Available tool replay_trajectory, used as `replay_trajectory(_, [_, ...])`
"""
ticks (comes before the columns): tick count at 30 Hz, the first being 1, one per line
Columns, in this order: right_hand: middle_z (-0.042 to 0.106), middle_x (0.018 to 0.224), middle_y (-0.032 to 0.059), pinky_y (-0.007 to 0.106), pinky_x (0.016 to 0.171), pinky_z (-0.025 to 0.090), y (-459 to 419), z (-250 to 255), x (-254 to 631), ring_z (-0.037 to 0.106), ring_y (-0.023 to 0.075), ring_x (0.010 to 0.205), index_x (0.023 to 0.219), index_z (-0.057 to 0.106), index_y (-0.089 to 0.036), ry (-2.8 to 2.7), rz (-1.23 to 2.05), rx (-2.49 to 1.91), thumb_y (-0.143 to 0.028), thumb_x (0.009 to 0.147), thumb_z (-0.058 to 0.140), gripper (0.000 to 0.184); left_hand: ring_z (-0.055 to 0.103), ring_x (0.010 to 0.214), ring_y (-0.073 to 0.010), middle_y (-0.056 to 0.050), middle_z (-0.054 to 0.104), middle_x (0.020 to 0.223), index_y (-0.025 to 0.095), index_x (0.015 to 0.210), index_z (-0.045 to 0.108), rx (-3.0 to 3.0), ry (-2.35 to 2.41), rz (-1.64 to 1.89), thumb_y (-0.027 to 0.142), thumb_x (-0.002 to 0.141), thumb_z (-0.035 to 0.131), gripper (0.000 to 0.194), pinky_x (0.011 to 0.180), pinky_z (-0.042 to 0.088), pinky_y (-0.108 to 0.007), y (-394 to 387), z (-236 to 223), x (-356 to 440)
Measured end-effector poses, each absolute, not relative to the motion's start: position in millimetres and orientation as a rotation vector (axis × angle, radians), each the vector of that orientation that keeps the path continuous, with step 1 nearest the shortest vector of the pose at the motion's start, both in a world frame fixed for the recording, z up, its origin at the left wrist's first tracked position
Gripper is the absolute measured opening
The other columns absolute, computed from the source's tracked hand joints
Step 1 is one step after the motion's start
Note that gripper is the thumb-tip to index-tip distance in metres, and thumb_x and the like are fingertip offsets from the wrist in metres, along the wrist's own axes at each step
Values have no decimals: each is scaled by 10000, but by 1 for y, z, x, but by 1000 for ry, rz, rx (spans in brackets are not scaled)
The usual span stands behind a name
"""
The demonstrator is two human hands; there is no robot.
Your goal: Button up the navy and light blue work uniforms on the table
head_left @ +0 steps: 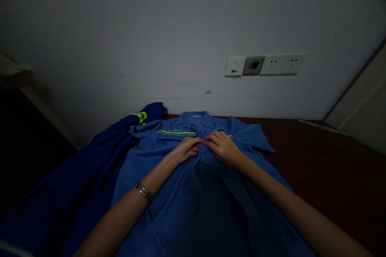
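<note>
A blue short-sleeved work shirt (144, 168) with a yellow-green reflective stripe across the chest lies spread out, its collar toward the wall. My left hand (189, 147) and my right hand (221, 147) meet at its front opening, just below the chest stripe. Both pinch the fabric of the front edge between thumb and fingers, the fingertips almost touching. Whether a button sits between them is too small and dark to tell. Below my hands the cloth is raised in folds.
A darker blue garment (99, 152) with a reflective band lies to the left, partly under the shirt. The dark red-brown tabletop (325, 160) shows on the right. Behind stands a pale wall (150, 40) with a row of socket plates (282, 64).
</note>
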State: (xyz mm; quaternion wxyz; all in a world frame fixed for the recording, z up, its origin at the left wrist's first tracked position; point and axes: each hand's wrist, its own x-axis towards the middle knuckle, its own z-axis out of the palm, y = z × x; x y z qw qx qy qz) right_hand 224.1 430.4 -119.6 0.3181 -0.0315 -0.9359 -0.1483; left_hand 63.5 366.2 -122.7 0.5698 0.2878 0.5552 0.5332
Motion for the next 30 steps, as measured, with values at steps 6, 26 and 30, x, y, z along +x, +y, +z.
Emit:
replay_trajectory(6, [573,944,104,334,697,334,431,-121,226,439,205,873,969,603,-149,-2468,-387,-40,-167,879,378,243,358,378,-32,50,408,451,132,567,523,757,1284,1259,145,628,633,126,351,243,-151,366,-126,63])
replay_trajectory(26, [567,888,82,348,755,406,435,-125,220,485,191,867,844,614,-173,-2336,205,-219,-219,843,467,154,354,361,-46,53,418,414,141,515,500,850,1303,1568,268,599,652,214,374,234,-186,367,-128,75])
replay_trajectory(30, [585,837,53,341,762,420,440,-124,219,507,179,848,781,627,-190,-2290,421,-319,-252,808,536,113,453,453,-70,19,511,511,127,602,578,836,1253,1488,236,593,644,128,414,297,-174,364,-124,70])
